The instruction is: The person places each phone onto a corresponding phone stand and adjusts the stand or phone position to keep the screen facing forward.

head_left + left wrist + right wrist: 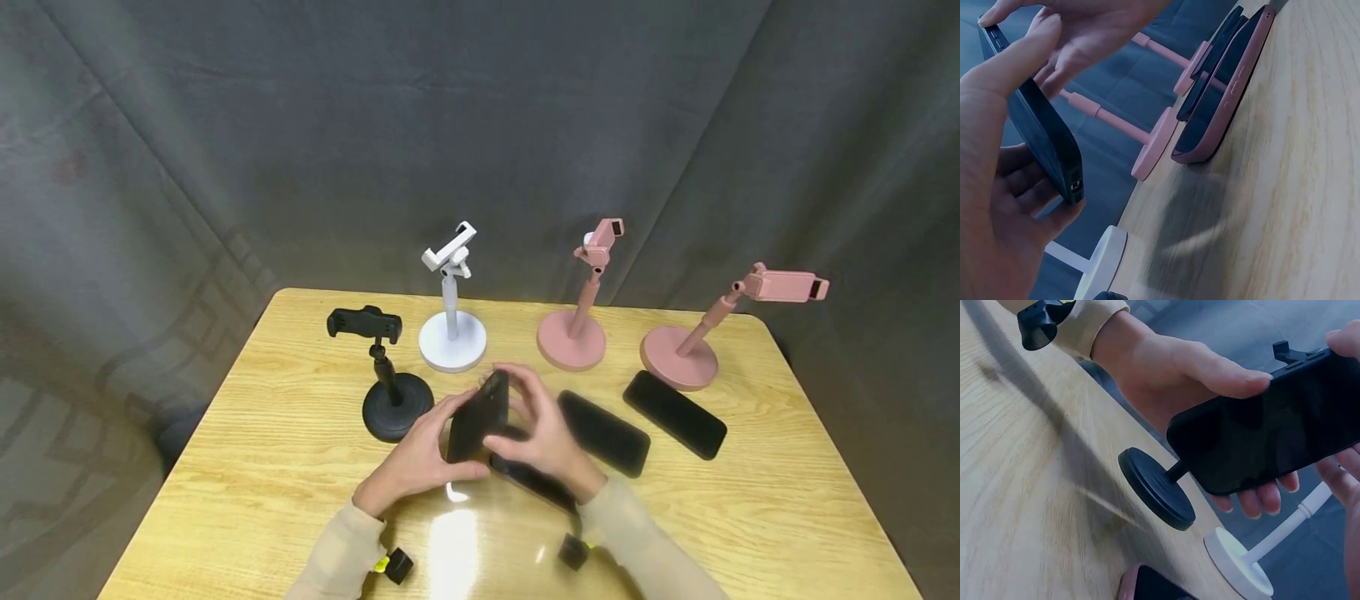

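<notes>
A black smartphone (472, 425) is held up above the table between both hands, tilted. My left hand (422, 458) grips its lower end, with the thumb along one long edge and the fingers along the other. At the upper end, my right hand (546, 440) pinches the phone by its edges. The right wrist view shows the dark screen (1272, 425) and the left thumb on the side edge. A port on the bottom edge (1076, 185) shows in the left wrist view. Below the right hand lies a phone in a pink case (1235, 94), partly covered by that hand.
Two more dark phones (606, 433) (675, 414) lie to the right. Behind the hands stand a black phone stand (397, 406), a white phone stand (453, 343), a pink phone stand (572, 342) and another pink stand (680, 358). A grey curtain (450, 125) hangs behind the table.
</notes>
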`<state>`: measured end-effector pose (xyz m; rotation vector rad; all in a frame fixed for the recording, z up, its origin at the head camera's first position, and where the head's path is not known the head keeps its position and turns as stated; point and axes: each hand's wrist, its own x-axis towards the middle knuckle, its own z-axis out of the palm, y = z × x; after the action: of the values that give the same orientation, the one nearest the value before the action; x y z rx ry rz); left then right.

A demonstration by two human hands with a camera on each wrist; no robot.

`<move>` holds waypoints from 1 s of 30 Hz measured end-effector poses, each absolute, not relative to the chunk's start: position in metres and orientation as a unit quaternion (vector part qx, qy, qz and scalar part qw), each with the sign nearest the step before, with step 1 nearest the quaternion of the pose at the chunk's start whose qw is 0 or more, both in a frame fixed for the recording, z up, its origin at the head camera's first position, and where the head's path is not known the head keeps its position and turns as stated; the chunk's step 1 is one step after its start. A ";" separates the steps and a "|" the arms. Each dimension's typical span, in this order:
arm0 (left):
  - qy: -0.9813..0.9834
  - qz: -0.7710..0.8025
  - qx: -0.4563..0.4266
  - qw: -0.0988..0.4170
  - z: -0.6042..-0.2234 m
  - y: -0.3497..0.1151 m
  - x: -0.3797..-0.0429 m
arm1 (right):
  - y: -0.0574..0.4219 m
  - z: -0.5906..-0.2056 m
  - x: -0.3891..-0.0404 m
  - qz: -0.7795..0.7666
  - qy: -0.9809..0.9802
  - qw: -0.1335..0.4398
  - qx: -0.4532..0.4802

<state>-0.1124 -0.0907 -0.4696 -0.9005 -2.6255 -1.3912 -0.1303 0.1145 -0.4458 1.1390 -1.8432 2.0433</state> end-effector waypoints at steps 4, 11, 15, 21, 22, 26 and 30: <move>-0.845 -0.450 -0.287 0.037 -0.471 -0.091 -0.113 | 0.114 -0.447 -0.129 0.681 -0.616 0.084 0.388; -0.841 -0.443 -0.303 0.071 -0.475 -0.091 -0.113 | 0.113 -0.451 -0.128 0.677 -0.619 0.074 0.392; -0.836 -0.441 -0.317 0.081 -0.474 -0.091 -0.112 | 0.111 -0.451 -0.127 0.674 -0.613 0.074 0.406; -0.832 -0.444 -0.324 0.072 -0.474 -0.090 -0.111 | 0.110 -0.454 -0.128 0.674 -0.602 0.078 0.421; -0.833 -0.443 -0.325 0.071 -0.474 -0.090 -0.111 | 0.109 -0.455 -0.128 0.673 -0.602 0.080 0.422; -0.832 -0.437 -0.334 0.074 -0.474 -0.090 -0.110 | 0.109 -0.458 -0.128 0.669 -0.607 0.088 0.419; -0.831 -0.433 -0.339 0.077 -0.473 -0.091 -0.110 | 0.108 -0.459 -0.127 0.673 -0.607 0.087 0.413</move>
<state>-0.1095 -0.0909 -0.4732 -1.0163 -2.4912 -1.2979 -0.1271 0.1076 -0.4586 1.2297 -1.8081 2.0052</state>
